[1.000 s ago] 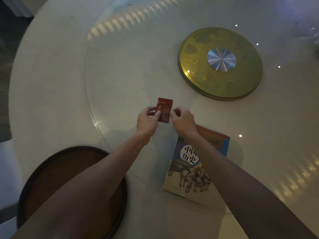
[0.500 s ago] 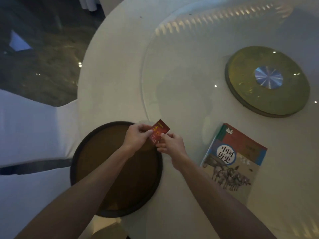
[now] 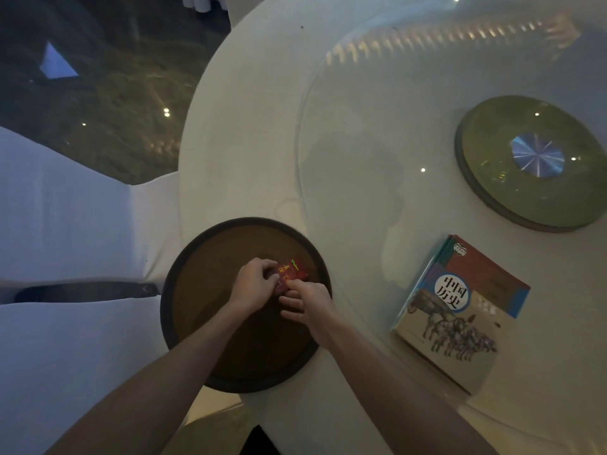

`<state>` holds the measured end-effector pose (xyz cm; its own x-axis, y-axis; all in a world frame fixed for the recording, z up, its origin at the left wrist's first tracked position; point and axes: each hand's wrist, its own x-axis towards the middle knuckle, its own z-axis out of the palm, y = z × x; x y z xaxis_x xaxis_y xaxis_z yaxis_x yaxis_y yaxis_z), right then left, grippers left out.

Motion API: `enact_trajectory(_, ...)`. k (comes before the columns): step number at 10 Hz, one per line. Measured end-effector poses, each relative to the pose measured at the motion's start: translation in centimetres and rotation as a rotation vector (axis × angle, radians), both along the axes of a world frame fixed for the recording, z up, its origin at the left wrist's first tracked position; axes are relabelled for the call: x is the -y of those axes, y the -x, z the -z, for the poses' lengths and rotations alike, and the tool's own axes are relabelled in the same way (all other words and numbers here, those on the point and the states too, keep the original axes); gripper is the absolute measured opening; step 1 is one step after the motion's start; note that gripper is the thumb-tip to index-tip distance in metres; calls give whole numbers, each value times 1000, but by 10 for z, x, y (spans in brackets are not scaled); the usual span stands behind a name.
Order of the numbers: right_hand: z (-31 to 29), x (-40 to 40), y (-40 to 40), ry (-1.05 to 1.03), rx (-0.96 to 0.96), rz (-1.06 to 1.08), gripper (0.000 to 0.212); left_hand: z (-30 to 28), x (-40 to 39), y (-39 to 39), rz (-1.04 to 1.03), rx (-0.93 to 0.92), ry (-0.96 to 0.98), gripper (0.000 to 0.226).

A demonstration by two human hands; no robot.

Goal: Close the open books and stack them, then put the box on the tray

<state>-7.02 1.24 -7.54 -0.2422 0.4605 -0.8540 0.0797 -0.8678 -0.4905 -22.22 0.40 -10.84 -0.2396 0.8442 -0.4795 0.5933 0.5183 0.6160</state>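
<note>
The small red box is held over the upper right part of the round dark tray, gripped at its left by the left hand and pinched at its near edge by the right hand. Closed books are stacked to the right on the white table, near a green disc.

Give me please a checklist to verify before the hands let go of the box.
1. Box is over the tray, inside its rim: ok.
2. Box rests flat on the tray floor: cannot tell, the hands hide its lower part.
3. Left hand and right hand both hold the box: ok.
4. Books closed and stacked: ok; a second book's edges show under the top one.
5. Tray lies fully on the table: not ok, its near side passes the table edge.
</note>
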Motion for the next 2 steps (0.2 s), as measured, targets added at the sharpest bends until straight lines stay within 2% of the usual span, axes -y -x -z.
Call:
enact_trajectory(1, -1, -1, -2, -6, 28, -38, 30, 0, 0, -2, 37, -31, -9, 44)
enact_trajectory(2, -5, 1, -7, -84, 153, -87, 44, -7, -3, -5, 58, -97, -28, 45)
